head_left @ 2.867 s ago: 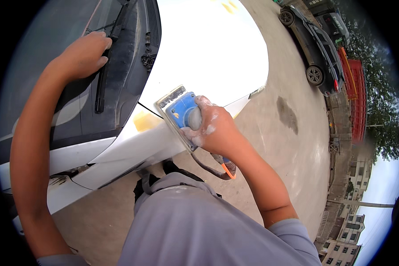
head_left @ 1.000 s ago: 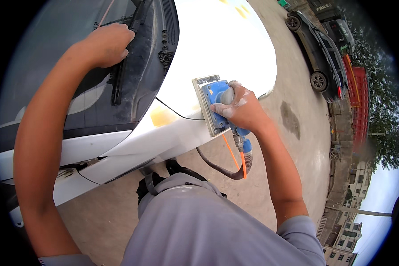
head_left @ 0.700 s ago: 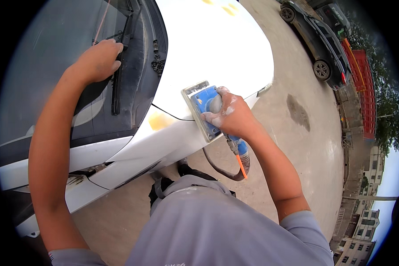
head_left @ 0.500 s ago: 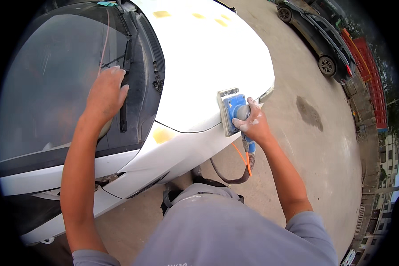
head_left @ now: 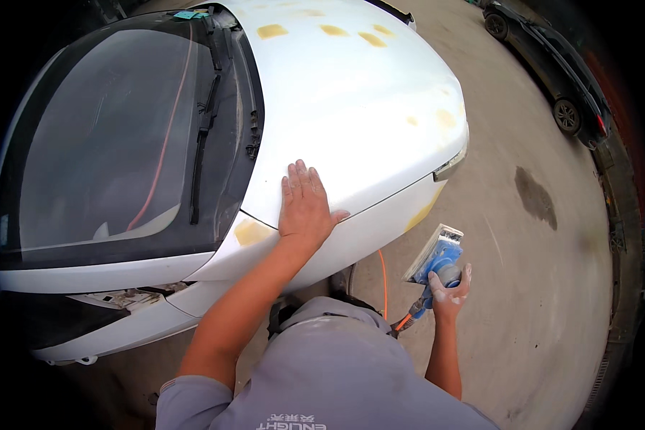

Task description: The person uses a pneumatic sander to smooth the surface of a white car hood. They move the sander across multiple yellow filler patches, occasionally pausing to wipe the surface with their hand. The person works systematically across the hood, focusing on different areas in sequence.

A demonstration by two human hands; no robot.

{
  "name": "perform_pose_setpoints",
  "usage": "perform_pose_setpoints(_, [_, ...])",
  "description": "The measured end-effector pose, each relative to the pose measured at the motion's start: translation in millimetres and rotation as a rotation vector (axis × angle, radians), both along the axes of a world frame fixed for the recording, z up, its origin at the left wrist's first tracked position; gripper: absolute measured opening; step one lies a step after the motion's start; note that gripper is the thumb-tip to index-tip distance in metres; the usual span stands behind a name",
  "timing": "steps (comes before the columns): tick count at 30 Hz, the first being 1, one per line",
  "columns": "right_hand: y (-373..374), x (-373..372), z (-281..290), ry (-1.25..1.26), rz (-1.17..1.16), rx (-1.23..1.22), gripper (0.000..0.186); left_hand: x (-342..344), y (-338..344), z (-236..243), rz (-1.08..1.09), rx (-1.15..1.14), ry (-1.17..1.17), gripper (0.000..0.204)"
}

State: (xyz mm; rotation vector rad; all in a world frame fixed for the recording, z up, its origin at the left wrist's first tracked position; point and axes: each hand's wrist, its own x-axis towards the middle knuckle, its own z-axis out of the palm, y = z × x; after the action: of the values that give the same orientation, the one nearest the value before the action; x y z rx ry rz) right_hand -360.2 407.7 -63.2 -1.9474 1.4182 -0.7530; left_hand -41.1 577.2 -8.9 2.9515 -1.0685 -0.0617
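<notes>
My left hand (head_left: 306,206) lies flat on the white car hood (head_left: 351,115), near its side seam, with fingers spread and dusty fingertips. Off to the right, clear of the car, my right hand (head_left: 451,289) grips a blue power sander (head_left: 439,259) by its grey top. The sander's flat rectangular pad is tilted and touches nothing. An orange air line (head_left: 384,287) and a dark hose trail from it toward my waist. Yellowish filler patches (head_left: 334,31) dot the hood, and another patch (head_left: 252,231) sits on the fender just left of my left hand.
The windshield (head_left: 115,129) with its wiper (head_left: 205,136) is on the left. A headlight (head_left: 449,166) marks the car's front corner. Beyond the concrete ground (head_left: 509,301), which has a dark stain (head_left: 535,197), a black car (head_left: 552,72) is parked at the far right.
My left hand has come from above the windshield down onto the hood. The sander, still in my right hand, has lifted off the hood edge and moved right and nearer to me.
</notes>
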Motion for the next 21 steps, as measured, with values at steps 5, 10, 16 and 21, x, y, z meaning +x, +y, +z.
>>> perform_pose_setpoints(5, [-20.4, -2.1, 20.1, -0.067, 0.029, -0.069, 0.108, -39.1, -107.7, -58.4, -0.636, -0.263, -0.050, 0.090])
perform_pose_setpoints(10, [-28.8, 6.3, 26.7, -0.158, 0.198, -0.130, 0.107, -108.0, -62.0, -115.3, -0.559, -0.205, 0.928, 0.067])
perform_pose_setpoints(16, [-15.4, 84.5, 59.9, -0.015, 0.707, -0.140, 0.096, -118.6, -9.7, -64.0, -0.319, -0.256, 1.408, 0.073])
perform_pose_setpoints(21, [42.2, 146.7, 114.3, -0.042, 1.076, -0.094, 0.081, -126.1, 53.2, -83.2, -0.113, -0.667, 1.528, 0.093])
